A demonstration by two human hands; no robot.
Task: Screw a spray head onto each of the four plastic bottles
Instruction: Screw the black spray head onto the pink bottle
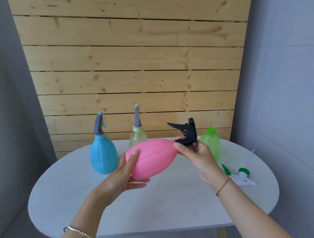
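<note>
Pink bottle [151, 158] held tilted above the bench [160, 199], neck toward the green bottle [212, 144]. Left hand [123, 177] wraps its fat base; right hand [197, 156] pinches the black spray head [185, 132] at the neck. Bottle looks empty, light, thin-walled and smooth, so likely squashy; best gripped low on the ribs. Bench is white, oval, matte. Blue bottle [103, 155] and clear bottle [138, 138] behind the pink one are capped. White-green spray head [239, 176] lies loose right of it. Plank wall behind.
</note>
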